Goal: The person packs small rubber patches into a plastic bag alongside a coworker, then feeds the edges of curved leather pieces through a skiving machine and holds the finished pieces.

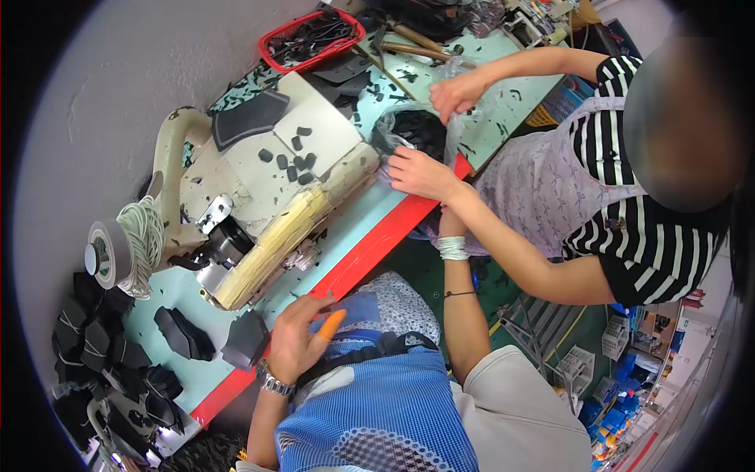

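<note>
My left hand [303, 334], with an orange finger cot on the thumb, is beside the red table edge [224, 397]. Its fingers are slightly bent, the thumb stands apart, and nothing shows in it. Close by lies a stack of black cut pieces [245, 340], with another black stack [182, 333] further left. My right forearm [465, 315] reaches up to white bands [453, 248] at the wrist; a co-worker's arm hides most of that hand. The co-worker's hands [425, 173] hold a clear plastic bag [385, 126] filled with black pieces.
A sewing machine [236, 252] with a yellowish wrapped edge stands on the table, small black pieces [295, 161] on its bed. White cord [141, 244] hangs near a spool. Behind are a red basket [271, 51] and a wooden-handled tool [413, 51]. The co-worker stands at right.
</note>
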A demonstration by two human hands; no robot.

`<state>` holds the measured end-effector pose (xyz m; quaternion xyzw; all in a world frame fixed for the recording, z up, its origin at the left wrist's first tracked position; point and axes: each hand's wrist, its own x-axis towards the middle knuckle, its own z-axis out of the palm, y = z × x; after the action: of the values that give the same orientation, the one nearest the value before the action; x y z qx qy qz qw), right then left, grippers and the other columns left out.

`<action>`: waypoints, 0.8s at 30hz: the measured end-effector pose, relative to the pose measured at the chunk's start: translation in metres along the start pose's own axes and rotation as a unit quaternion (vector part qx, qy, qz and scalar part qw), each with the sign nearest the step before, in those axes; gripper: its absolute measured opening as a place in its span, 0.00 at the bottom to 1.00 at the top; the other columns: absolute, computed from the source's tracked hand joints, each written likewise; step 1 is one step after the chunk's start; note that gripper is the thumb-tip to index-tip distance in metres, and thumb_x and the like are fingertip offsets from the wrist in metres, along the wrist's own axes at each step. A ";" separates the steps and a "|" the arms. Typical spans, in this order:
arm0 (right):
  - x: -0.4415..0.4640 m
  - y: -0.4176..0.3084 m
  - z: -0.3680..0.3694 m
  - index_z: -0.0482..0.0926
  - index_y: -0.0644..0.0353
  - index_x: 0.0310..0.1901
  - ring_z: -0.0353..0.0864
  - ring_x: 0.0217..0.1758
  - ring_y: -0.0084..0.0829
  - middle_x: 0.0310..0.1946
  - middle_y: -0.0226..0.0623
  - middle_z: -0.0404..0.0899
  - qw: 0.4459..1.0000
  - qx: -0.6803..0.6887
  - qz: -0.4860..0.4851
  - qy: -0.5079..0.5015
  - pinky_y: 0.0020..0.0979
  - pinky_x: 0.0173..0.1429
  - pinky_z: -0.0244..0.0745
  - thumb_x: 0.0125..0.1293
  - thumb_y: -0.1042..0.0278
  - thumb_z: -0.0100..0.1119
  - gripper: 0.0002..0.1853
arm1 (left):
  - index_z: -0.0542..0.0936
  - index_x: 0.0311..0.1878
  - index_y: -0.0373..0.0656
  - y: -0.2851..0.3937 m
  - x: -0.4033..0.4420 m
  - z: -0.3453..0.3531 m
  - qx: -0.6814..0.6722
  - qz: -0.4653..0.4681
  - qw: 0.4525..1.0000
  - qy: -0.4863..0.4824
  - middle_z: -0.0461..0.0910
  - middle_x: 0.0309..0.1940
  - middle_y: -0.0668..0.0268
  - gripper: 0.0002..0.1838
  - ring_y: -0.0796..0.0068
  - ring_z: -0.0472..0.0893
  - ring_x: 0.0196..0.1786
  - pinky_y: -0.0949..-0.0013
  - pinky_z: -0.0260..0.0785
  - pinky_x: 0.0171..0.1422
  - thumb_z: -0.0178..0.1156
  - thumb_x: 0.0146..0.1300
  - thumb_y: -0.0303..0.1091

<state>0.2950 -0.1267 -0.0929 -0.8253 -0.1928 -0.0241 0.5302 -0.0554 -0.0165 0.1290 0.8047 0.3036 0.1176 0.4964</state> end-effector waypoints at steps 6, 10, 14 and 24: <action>-0.053 -0.079 -0.003 0.77 0.67 0.39 0.71 0.21 0.17 0.25 0.32 0.77 0.960 0.194 0.174 -0.100 0.21 0.24 0.67 0.70 0.71 0.55 0.07 | 0.82 0.44 0.36 -0.018 -0.045 -0.024 0.015 -0.139 0.990 0.008 0.82 0.34 0.56 0.14 0.61 0.83 0.36 0.65 0.74 0.41 0.69 0.57 0.32; -0.081 -0.107 -0.004 0.79 0.67 0.39 0.73 0.21 0.16 0.24 0.32 0.79 0.946 0.157 0.186 -0.216 0.21 0.25 0.69 0.69 0.69 0.56 0.09 | 0.78 0.56 0.38 -0.095 -0.123 -0.069 0.231 -0.202 0.943 0.126 0.79 0.47 0.54 0.31 0.54 0.80 0.51 0.57 0.72 0.55 0.74 0.51 0.43; -0.073 -0.118 0.003 0.79 0.68 0.40 0.77 0.24 0.20 0.25 0.34 0.80 0.950 0.130 0.132 -0.253 0.24 0.30 0.72 0.69 0.69 0.57 0.09 | 0.67 0.68 0.40 -0.172 -0.166 -0.070 0.275 -0.274 0.915 0.110 0.68 0.60 0.47 0.50 0.47 0.70 0.64 0.51 0.66 0.64 0.78 0.44 0.52; -0.006 -0.110 -0.030 0.70 0.67 0.58 0.71 0.57 0.32 0.55 0.41 0.71 0.982 -0.142 -0.086 -0.088 0.35 0.56 0.72 0.53 0.65 0.75 0.33 | 0.70 0.62 0.35 -0.086 -0.135 -0.067 0.283 -0.261 0.901 0.200 0.69 0.58 0.47 0.42 0.47 0.69 0.62 0.53 0.63 0.66 0.77 0.46 0.43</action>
<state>0.2569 -0.1147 0.0142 -0.8714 -0.3032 -0.0239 0.3849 -0.2266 -0.0224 0.1016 0.7628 0.6161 0.0520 0.1896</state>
